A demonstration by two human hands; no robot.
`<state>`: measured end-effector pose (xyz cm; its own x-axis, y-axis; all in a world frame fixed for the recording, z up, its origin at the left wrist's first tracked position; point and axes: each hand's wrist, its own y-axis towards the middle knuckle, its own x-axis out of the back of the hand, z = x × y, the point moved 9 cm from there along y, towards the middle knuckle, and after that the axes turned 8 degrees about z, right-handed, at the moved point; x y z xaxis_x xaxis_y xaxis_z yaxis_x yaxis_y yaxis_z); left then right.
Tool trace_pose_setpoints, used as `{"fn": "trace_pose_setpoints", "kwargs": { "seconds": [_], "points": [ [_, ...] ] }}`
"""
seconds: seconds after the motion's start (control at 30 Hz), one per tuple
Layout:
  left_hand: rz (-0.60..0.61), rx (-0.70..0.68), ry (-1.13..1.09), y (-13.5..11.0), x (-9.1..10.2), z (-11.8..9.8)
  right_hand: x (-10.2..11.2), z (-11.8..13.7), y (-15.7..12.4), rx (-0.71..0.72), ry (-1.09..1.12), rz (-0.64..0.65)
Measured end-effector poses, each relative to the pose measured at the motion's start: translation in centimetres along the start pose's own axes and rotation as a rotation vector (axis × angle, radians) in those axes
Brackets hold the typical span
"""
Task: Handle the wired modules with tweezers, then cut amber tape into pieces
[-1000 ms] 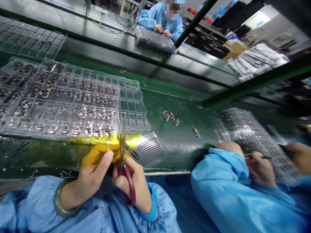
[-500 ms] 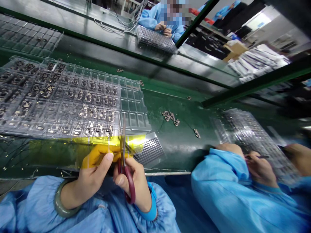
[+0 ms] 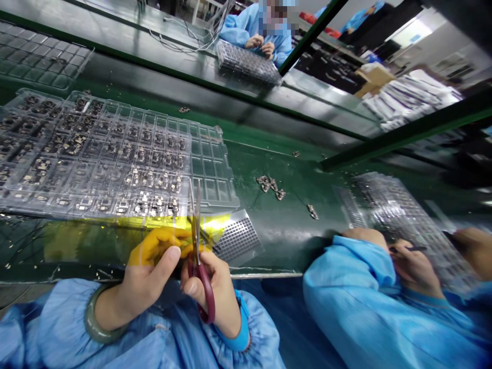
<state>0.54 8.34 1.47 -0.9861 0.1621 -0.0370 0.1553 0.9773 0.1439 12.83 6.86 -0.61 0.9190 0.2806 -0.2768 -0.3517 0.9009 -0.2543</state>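
Left hand [image 3: 148, 277] pinching yellow film [image 3: 157, 241], scissors [image 3: 203, 284] in the right hand [image 3: 219, 300]

Left thumb and fingers are pressed together on the film, at one end of a see-through yellow strip running along the near edge of a clear plastic tray [image 3: 226, 197]. Right-hand fingers are curled around the red handles, with the blades pointing up, almost closed, right against the strip. Can't tell from here whether any cut has been made.

As for progress, most of the tray's pockets hold little circuit boards [image 3: 149, 182], but the columns at its right end are empty. A few loose boards [image 3: 269, 183] sit on the green bench [image 3: 292, 241] nearby, and a metal mesh grid [image 3: 236, 238] lies just beside the scissors. Off to the right, a co-worker's hand [image 3: 415, 269] holds a pen [image 3: 409, 249] over another tray [image 3: 400, 210].
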Motion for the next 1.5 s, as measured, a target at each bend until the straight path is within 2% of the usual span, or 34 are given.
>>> {"fn": "trace_pose_setpoints", "kwargs": {
  "seconds": [0.13,0.2,0.3,0.53,0.8,0.9,1.07,1.27,1.37,1.5],
  "points": [
    [-0.049,0.041,-0.175,-0.8,0.6,1.4,0.0,0.0,-0.1,-0.007,-0.008,0.005],
    [-0.087,0.071,-0.181,-0.9,0.9,1.9,0.1,0.0,-0.2,-0.016,-0.025,0.002],
    [-0.114,0.067,-0.079,-0.6,0.9,1.4,0.2,0.0,-0.2,-0.016,-0.068,-0.004],
    [-0.092,-0.067,0.203,0.1,0.7,-1.2,0.2,0.7,-0.1,0.04,-0.114,0.029],
    [-0.116,-0.041,0.257,-0.3,1.0,-0.7,0.5,0.4,-0.5,0.032,-0.164,0.001],
    [-0.095,-0.039,0.24,-0.1,0.8,-0.8,0.4,0.4,-0.5,0.029,-0.172,0.018],
    [-0.073,-0.021,0.225,0.3,0.9,-0.9,-0.2,0.9,-0.7,0.041,-0.241,0.121],
    [-0.227,0.023,0.103,0.6,1.9,-0.4,-1.2,0.9,-1.4,0.019,-0.281,0.303],
    [-0.272,0.07,-0.01,0.7,2.0,0.3,-1.3,1.1,-1.7,0.021,-0.343,0.323],
    [-0.261,0.122,-0.135,1.0,1.6,1.3,-1.3,1.7,-1.8,0.064,-0.425,0.317]
  ]
}}
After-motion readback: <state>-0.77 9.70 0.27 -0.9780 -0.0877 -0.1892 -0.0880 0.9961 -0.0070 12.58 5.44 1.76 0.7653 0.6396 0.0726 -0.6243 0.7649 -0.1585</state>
